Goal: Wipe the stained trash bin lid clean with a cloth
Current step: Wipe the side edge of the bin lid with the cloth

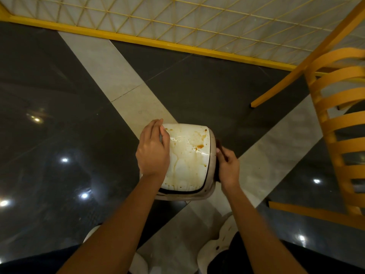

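A small white trash bin stands on the floor below me, and its lid (187, 155) is streaked with brown stains and wet drips. My left hand (153, 149) rests on the lid's left edge, fingers curled over the far left corner. My right hand (227, 167) is at the bin's right side, shut on a dark cloth (219, 147) that presses against the rim. Most of the cloth is hidden by the hand and the bin.
The floor is glossy dark tile (49, 135) crossed by pale strips. A yellow slatted chair (335, 125) stands close on the right. A yellow-framed mesh panel (177, 22) runs along the far side. My white shoes (221, 244) are just below the bin.
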The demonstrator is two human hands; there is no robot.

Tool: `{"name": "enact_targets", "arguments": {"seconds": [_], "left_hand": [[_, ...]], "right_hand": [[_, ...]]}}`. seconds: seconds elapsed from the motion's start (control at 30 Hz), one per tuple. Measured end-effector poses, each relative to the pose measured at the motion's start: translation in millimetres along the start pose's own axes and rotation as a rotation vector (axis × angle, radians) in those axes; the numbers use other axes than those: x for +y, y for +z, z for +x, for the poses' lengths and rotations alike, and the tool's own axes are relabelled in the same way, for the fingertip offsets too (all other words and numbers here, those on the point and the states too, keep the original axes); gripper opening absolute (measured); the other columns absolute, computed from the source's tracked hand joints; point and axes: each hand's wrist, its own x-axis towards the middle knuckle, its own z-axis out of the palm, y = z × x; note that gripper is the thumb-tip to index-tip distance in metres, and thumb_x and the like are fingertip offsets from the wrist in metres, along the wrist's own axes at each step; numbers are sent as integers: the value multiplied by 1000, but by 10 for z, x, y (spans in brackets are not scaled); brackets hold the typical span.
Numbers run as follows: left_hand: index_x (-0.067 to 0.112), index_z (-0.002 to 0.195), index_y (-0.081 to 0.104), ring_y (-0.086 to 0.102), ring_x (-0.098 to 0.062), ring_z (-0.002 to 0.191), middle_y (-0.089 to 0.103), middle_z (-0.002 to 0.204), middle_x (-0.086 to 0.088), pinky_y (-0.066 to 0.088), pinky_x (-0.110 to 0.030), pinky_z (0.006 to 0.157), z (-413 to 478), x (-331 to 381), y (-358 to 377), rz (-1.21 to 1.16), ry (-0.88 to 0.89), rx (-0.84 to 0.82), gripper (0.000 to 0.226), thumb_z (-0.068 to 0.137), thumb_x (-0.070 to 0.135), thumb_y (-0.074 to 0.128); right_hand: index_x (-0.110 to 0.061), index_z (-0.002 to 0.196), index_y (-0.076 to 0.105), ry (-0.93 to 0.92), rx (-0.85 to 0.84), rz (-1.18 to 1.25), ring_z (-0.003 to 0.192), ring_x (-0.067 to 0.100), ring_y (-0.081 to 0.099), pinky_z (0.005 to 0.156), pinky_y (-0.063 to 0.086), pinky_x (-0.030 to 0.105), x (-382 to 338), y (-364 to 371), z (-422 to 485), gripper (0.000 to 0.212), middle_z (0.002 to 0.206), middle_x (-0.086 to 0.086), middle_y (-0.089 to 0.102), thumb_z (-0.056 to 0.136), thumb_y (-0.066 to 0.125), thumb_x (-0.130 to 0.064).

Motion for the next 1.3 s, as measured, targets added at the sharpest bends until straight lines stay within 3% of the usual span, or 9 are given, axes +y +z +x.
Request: {"name": "enact_targets", "arguments": {"seconds": [0.1,0.2,0.5,0.67,0.8,1.0,1.3], "left_hand": [[14,115,64,58,-16,109,63,118,-2,47,-26,80,-1,0,1,-5,4,6,36,96,28,36],[14,116,63,58,-16,110,63,119,-1,49,-28,80,3,-11,7,-11,2,1,36,97,28,36],[14,118,61,56,-16,112,61,121,-2,47,-28,83,7,-5,5,-17,-5,-20,37,97,28,35],[13,118,62,57,-17,111,62,121,-3,49,-29,83,1,-15,12,-15,-3,-19,36,98,27,36],[13,118,62,57,-18,111,62,121,-3,49,-31,82,3,-8,2,-21,1,-19,36,97,27,36],[13,118,62,57,-17,111,61,121,-3,49,-30,83,2,-4,1,-21,3,-20,37,97,27,35],[13,119,61,56,-16,112,61,122,-3,45,-25,82,10,-21,5,-15,1,-20,37,97,28,35]], "right_hand": [[-28,105,62,-29,97,32,107,19,56,98,45,46,298,-13,-420,16,112,4,60,92,53,-23],[-20,102,64,-61,126,45,105,22,56,98,45,42,391,-37,-633,17,106,7,62,93,51,-16],[-15,120,60,41,40,43,112,22,55,101,45,44,57,20,-85,28,122,7,57,94,51,-22],[-22,113,61,78,243,144,109,18,54,100,43,39,392,81,-704,22,115,3,59,94,50,-22],[-11,119,57,163,372,261,107,16,49,96,41,33,397,205,-1001,28,113,1,53,94,49,-20],[-16,115,63,99,214,150,109,22,56,99,45,46,364,70,-507,26,113,5,61,94,50,-23],[-21,114,63,19,117,63,106,21,58,97,47,46,219,75,-221,25,112,6,62,93,51,-24]]}}
